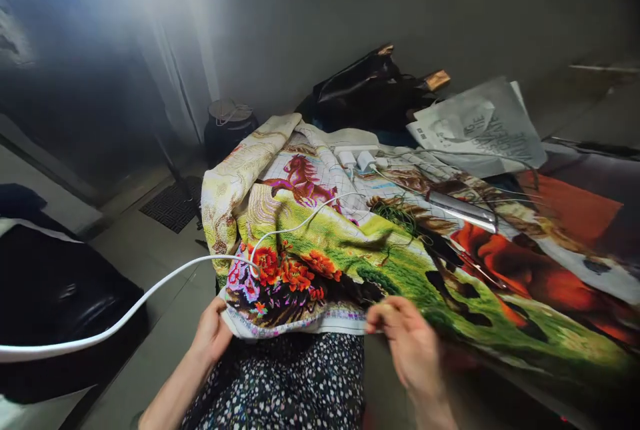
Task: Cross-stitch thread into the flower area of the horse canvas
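Note:
A large embroidered cloth spreads over my lap and away from me, with stitched orange flowers, green grass and horses. At its near left corner, my left hand is closed on the white border, thumb on top. My right hand is at the near edge, further right, with thumb and fingers pinched together. Whatever lies between those fingertips is too small and blurred to name. A white cable runs in from the left and loops over the cloth near the flowers. A bundle of green thread lies on the cloth.
White charger plugs sit in a power strip on the cloth's far part. Beside them are a phone-like dark object and a grey printed bag. A black bag lies behind. A black seat stands at left.

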Action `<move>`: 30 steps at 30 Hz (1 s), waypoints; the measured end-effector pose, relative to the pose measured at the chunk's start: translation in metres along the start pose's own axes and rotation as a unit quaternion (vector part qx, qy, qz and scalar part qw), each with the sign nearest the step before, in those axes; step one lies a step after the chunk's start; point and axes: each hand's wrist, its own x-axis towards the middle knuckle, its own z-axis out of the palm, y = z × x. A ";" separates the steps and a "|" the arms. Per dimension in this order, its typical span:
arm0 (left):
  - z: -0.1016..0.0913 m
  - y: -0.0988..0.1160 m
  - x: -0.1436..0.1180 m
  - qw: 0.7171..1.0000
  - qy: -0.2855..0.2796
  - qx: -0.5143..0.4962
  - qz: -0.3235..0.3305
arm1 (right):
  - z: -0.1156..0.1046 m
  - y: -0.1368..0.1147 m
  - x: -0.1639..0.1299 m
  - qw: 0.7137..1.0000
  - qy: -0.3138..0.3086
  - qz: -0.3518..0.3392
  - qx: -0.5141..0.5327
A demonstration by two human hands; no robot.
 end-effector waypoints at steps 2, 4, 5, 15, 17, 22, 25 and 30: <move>0.005 -0.003 -0.008 1.000 -0.011 -0.006 0.007 | 0.038 0.010 0.008 0.992 -0.084 -0.063 -0.068; 0.011 -0.008 -0.016 0.999 -0.040 0.010 0.004 | 0.059 0.016 0.029 0.963 -0.115 -0.184 -0.160; 0.014 -0.010 -0.019 0.998 -0.048 0.030 0.001 | 0.065 0.018 0.043 0.941 -0.114 -0.244 -0.205; 0.046 0.011 0.008 0.975 -0.026 0.102 0.196 | 0.033 0.020 0.186 0.823 -0.187 -0.321 -0.430; 0.049 0.011 0.006 0.978 -0.030 0.095 0.184 | 0.025 0.019 0.210 0.809 -0.180 -0.322 -0.457; 0.052 0.002 -0.009 0.986 -0.040 0.125 0.099 | 0.016 0.015 0.248 0.781 -0.112 -0.318 -0.526; 0.047 0.005 -0.015 0.984 -0.025 0.163 0.066 | 0.016 0.014 0.241 0.748 -0.034 -0.310 -0.586; 0.042 0.021 -0.009 0.969 -0.004 0.185 0.166 | 0.012 0.005 0.238 0.679 -0.016 -0.311 -0.665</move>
